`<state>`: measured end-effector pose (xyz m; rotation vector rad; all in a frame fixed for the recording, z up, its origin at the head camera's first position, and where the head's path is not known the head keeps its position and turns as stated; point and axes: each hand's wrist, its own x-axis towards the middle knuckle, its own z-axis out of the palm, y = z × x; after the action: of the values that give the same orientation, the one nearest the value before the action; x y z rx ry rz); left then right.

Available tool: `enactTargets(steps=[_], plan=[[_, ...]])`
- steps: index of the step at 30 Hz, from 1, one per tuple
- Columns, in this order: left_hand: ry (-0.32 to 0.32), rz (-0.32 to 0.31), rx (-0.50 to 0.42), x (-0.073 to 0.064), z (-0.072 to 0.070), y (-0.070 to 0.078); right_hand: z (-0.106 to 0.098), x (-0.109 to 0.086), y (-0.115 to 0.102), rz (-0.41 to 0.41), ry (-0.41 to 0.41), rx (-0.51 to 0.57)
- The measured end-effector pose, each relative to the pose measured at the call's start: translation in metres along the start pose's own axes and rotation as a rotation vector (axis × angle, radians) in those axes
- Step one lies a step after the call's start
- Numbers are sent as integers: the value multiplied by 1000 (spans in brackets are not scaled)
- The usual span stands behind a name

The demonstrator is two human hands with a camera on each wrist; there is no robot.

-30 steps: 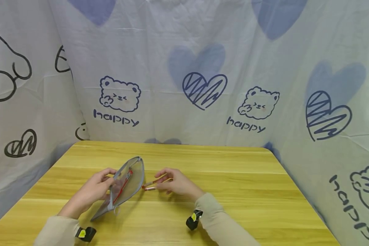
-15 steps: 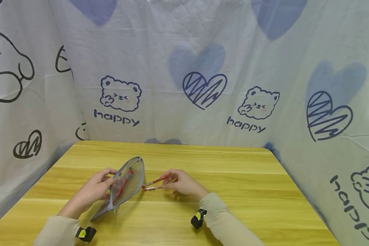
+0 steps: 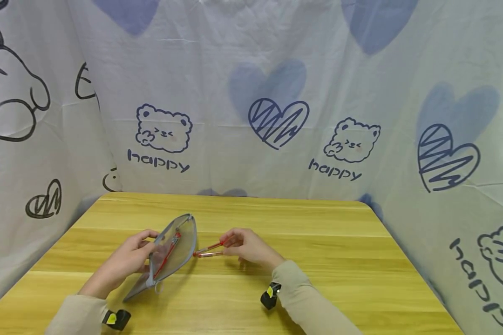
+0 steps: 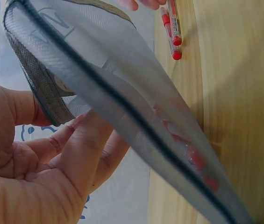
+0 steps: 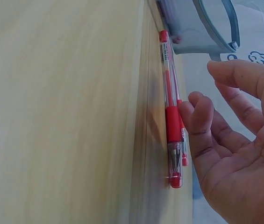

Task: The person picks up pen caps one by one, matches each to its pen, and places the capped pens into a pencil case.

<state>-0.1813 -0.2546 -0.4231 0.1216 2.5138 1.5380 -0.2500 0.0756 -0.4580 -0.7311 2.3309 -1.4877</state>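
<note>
My left hand [image 3: 127,258] grips the near-left side of a grey, see-through mesh zip pouch [image 3: 186,244], thumb on one side and fingers on the other. The pouch stands tilted on the table with its mouth spread apart. Red pens [image 3: 167,255] show inside it, blurred through the mesh [image 4: 122,51] in the left wrist view. Two clear gel pens with red grips and ends, one nearer [image 5: 173,123] and one behind [image 5: 184,144], lie on the table just right of the pouch. Beside them is my right hand [image 3: 251,249], fingers loosely bent, one fingertip right at the pens.
The wooden table [image 3: 318,260] extends to the right and behind the pouch. A white cloth with printed bears and hearts [image 3: 278,123] hangs around its back and sides. Black wrist cameras [image 3: 270,296] sit at both cuffs.
My right hand has drawn back slightly to the right, and more of the two pens shows between it and the pouch. The left hand and the pouch stay in place.
</note>
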Motion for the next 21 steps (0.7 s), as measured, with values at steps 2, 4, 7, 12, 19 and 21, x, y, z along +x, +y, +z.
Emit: enactTargets(steps=[2,4,7,12,19,21], plan=[[3,0,0,1,-1,0,0,1,0,4,-2,0],[6,-1,0,1,-1,0,0,2,1,5,-4,-3],[7,-3,-5,1,-1,0,0,3,3,-10,-1,-17],[4,2,-12,0,-1,1,-1,2,4,-42,-1,-64],[8,18,1,-1,-1,0,-2,-2,1,-16,-6,-113],[9,18,1,-1,-1,0,-2,-2,0,-8,-10,-127]])
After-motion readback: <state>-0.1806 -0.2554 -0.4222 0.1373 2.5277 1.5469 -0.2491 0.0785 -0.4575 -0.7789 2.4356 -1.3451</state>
